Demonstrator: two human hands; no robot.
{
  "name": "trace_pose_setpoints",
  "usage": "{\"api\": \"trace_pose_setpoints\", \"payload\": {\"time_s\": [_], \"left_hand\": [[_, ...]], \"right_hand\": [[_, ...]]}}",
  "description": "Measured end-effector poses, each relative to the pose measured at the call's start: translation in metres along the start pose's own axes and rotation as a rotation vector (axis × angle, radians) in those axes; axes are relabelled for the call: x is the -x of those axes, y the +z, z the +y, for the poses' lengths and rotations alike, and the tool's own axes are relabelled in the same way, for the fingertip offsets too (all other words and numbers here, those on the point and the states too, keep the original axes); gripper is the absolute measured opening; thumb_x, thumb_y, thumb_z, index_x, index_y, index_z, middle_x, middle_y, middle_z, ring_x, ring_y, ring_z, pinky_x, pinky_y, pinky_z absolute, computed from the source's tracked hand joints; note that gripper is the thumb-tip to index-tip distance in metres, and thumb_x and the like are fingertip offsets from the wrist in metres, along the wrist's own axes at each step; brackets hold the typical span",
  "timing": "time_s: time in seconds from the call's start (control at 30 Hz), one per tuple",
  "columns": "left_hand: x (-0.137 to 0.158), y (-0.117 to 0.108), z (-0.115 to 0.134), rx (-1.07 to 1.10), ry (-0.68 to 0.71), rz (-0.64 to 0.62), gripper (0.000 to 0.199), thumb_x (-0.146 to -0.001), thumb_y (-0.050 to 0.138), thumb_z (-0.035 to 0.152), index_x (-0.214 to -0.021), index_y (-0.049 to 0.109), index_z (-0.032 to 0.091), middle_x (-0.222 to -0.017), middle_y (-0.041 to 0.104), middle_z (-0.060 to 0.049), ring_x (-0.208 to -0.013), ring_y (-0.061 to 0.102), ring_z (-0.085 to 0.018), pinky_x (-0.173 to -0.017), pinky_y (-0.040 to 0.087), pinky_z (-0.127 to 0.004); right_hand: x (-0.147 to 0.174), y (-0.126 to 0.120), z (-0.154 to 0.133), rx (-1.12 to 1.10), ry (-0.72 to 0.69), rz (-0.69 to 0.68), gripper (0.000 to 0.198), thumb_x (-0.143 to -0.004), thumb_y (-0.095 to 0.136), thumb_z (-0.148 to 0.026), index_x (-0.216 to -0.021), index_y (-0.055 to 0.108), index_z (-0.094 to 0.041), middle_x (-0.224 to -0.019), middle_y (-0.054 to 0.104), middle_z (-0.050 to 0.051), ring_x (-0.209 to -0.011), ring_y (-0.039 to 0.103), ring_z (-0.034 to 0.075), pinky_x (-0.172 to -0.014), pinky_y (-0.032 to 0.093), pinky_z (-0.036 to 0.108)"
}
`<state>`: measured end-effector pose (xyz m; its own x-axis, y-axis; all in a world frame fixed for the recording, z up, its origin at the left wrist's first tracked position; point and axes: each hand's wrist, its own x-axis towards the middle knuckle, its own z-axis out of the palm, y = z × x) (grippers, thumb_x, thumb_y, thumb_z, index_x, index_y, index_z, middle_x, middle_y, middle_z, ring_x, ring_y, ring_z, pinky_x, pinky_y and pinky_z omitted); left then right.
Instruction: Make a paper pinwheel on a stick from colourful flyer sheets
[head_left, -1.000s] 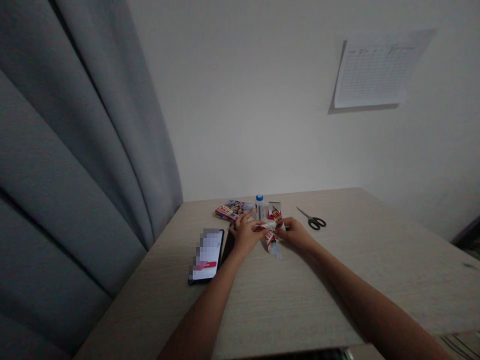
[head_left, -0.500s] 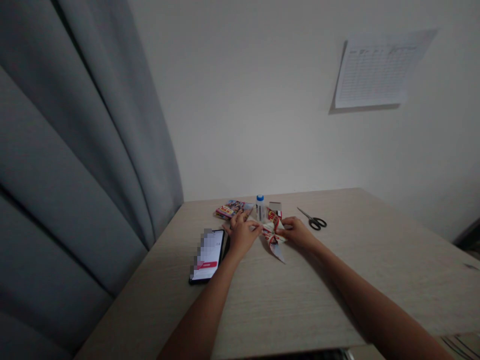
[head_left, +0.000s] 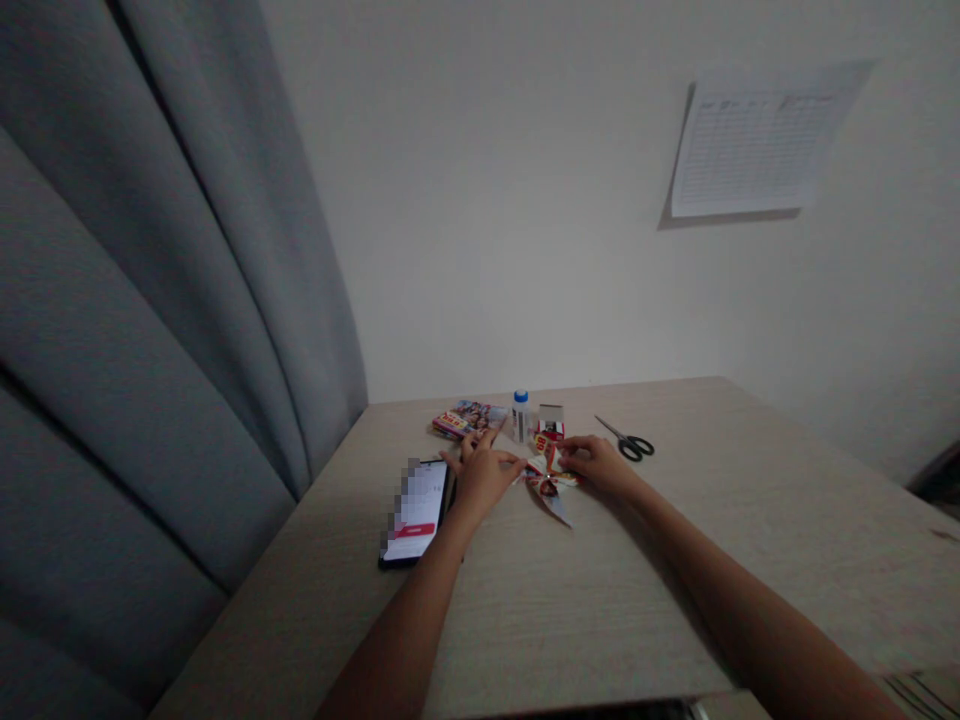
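A pinwheel-shaped piece of folded printed paper [head_left: 551, 488] in red, white and yellow lies on the table between my hands, one pointed blade stretching toward me. My left hand [head_left: 482, 476] pinches its left edge between thumb and index finger, the other fingers spread. On the opposite side, my right hand [head_left: 600, 466] grips the right part of the paper with closed fingertips. Just behind the paper stands a clear glue bottle [head_left: 520, 420] with a blue cap. A small red and white box [head_left: 552, 424] sits beside the bottle.
A phone [head_left: 414, 520] with a lit screen lies left of my left forearm. Colourful printed booklets [head_left: 466, 416] lie at the back left. Black-handled scissors [head_left: 634, 446] rest beyond my right hand. A grey curtain [head_left: 187, 300] borders the table's left side; a wall stands behind.
My right fingers have shifted slightly on the paper, and its upper right blades now show more openly. The left hand stays nearly in place.
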<state>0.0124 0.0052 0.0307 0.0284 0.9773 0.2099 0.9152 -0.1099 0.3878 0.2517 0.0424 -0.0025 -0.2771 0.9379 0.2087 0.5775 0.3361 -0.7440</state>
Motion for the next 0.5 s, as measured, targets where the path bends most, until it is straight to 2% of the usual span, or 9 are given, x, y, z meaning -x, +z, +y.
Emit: {"api": "trace_pose_setpoints", "payload": {"time_s": [0.17,0.3,0.4,0.5], "left_hand": [[-0.004,0.000,-0.008,0.004,0.001,0.015,0.022,-0.085,0.066,0.055,-0.094,0.080,0.041,-0.152,0.049,0.003,-0.142,0.028,-0.041,-0.109,0.001,-0.079],[-0.007,-0.009,-0.015,0.017,-0.039,-0.019,0.026,-0.084,0.068,0.054,-0.102,0.078,0.038,-0.149,0.053,-0.001,-0.142,0.031,-0.039,-0.112,0.006,-0.075],[-0.006,-0.017,-0.019,-0.036,-0.053,0.000,0.021,-0.084,0.071,0.044,-0.102,0.078,0.035,-0.142,0.059,-0.003,-0.138,0.036,-0.037,-0.112,0.008,-0.075],[-0.005,-0.022,-0.024,-0.143,-0.063,0.049,0.010,-0.082,0.075,0.034,-0.091,0.078,0.032,-0.133,0.064,-0.004,-0.135,0.039,-0.035,-0.112,0.006,-0.076]], "right_hand": [[0.000,0.000,0.001,-0.022,0.007,0.011,0.041,-0.080,0.067,-0.039,-0.112,0.077,-0.015,-0.104,0.078,0.010,-0.096,0.070,0.027,-0.094,0.050,0.038],[-0.002,-0.003,0.003,-0.065,-0.011,0.013,0.041,-0.086,0.062,-0.045,-0.109,0.077,-0.015,-0.108,0.077,0.010,-0.098,0.070,0.027,-0.091,0.052,0.037],[-0.003,-0.008,0.005,0.002,-0.029,0.046,0.034,-0.088,0.058,-0.035,-0.109,0.077,-0.016,-0.114,0.075,0.011,-0.106,0.067,0.027,-0.098,0.049,0.038],[-0.003,-0.014,0.006,0.100,-0.040,0.071,0.033,-0.084,0.055,-0.019,-0.109,0.076,-0.014,-0.114,0.075,0.012,-0.108,0.066,0.025,-0.100,0.047,0.036]]}}
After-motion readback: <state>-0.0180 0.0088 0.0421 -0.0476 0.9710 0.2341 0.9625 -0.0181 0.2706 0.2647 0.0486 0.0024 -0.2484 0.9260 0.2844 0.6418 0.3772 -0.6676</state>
